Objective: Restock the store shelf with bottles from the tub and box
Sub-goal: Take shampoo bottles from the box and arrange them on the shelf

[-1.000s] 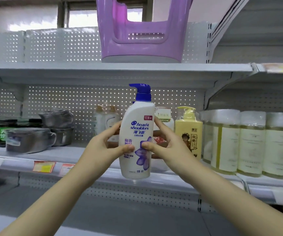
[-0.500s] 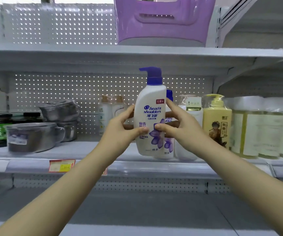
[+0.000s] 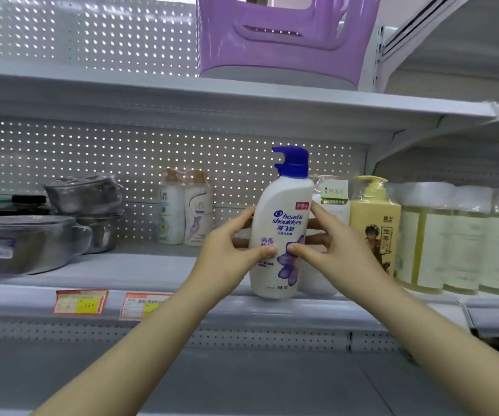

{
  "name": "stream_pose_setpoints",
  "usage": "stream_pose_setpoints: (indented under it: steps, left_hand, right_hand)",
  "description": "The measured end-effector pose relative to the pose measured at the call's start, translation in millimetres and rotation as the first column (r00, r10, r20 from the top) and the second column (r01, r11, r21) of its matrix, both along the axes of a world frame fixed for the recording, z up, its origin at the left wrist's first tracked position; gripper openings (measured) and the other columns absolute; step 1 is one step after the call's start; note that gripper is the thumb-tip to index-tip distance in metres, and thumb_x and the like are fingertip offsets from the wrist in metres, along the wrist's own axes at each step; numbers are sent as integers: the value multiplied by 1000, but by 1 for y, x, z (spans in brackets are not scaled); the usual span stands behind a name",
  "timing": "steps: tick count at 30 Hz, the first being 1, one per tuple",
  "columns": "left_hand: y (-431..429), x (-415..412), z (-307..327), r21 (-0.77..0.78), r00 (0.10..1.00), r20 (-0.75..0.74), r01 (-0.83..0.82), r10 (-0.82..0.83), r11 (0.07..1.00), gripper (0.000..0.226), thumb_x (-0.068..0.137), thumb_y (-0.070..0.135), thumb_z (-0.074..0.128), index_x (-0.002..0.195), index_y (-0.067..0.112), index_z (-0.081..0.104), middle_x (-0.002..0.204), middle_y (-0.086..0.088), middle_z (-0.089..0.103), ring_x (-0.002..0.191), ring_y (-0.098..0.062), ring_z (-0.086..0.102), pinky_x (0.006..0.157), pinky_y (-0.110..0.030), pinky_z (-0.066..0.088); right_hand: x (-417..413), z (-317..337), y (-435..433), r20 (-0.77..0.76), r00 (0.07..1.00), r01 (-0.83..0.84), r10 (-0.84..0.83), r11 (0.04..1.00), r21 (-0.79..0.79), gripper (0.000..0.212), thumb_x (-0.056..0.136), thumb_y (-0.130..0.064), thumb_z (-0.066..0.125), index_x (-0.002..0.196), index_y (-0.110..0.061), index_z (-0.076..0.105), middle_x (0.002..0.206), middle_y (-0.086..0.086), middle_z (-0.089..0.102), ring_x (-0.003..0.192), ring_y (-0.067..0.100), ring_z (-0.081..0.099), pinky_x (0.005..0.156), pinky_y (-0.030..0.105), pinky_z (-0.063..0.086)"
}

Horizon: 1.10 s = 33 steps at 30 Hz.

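Left grip [image 3: 230,250] & right grip [image 3: 332,247] both clasp the shampoo bottle [image 3: 281,217] from either side, upright w/ its base at the front lip of the shelf [image 3: 152,271], so releasing here, or shoving back too hard, prob tips it off the edge or into the white bottle [image 3: 332,199] just behind.

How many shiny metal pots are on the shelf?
3. One big pot sits at the front left of the shelf; behind it, two more are stacked, the wrapped pot on top of the lower pot. Others may hide behind.
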<state>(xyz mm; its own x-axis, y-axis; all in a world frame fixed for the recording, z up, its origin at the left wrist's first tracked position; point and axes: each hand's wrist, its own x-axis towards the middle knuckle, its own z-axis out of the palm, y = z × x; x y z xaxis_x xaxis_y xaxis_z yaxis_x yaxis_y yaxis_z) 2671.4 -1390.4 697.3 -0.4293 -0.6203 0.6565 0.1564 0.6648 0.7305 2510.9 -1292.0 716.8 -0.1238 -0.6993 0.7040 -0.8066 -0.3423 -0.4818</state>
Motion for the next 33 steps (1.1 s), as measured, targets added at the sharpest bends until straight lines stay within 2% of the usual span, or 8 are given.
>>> stream_pose_setpoints:
  steps: [2,5,8,10,16,25,29,33]
  left_hand:
    - [0,-3,-1,4,1000,11,3,-3,1000,63,77,9,78,126,43,57,105,23,69,83,0,70,70,-22,57]
    - [0,-8,-1,23,1000,28,8,-9,1000,61,78,9,77,118,50,56,107,19,70,84,-4,71,71,-26,57]
    - [-1,-11,0,30,999,43,14,-16,999,60,80,10,76,117,51,54,112,14,69,85,-7,72,76,-31,59]
    - [-2,-12,1,41,998,46,29,-31,999,59,81,9,75,118,50,55,114,10,68,86,-9,72,75,-31,59]
    - [-7,-15,5,45,999,33,-21,19,999,56,79,12,78,123,40,58,120,9,52,95,-8,61,58,-15,53]
    - [-16,-24,9,64,1000,20,-18,17,998,57,78,8,77,123,39,59,118,10,51,85,2,62,59,-19,56]
    - [-23,-26,6,68,999,26,-34,32,997,61,78,9,78,130,35,58,120,6,51,95,-6,61,66,-27,60]
    - [-28,-27,7,68,1000,20,-13,12,998,59,78,9,77,129,33,59,121,6,50,96,-4,57,59,-18,55]
  right_hand:
    - [-4,-1,0,-31,999,22,-23,1000,-5,77,81,-23,76,142,-42,32,112,-25,56,104,2,62,85,25,55]
    - [-11,4,-2,-120,990,78,-74,996,31,102,76,-33,80,150,-44,9,121,-22,54,117,5,53,90,20,47]
    - [-18,8,-4,-254,948,212,-193,976,47,129,65,-55,80,152,-38,-14,147,-5,42,138,15,31,111,39,33]
    - [-20,10,-5,-299,926,264,-230,961,77,132,64,-62,76,149,-38,-22,153,-3,32,142,16,22,114,40,21]
    - [-24,15,-10,-364,897,283,-253,958,32,130,65,-64,75,153,-31,-15,148,-9,37,135,12,22,111,39,20]
    - [-28,18,-20,-401,869,311,-289,950,-11,127,68,-64,74,152,-30,-15,144,-10,41,131,12,21,108,38,17]
    - [-30,16,-25,-425,841,351,-335,935,-44,125,67,-66,72,154,-30,-10,155,-11,25,133,11,13,112,41,14]
    - [-31,18,-27,-458,805,385,-378,919,-82,123,66,-69,70,154,-31,-9,157,-13,17,132,12,9,112,42,13]
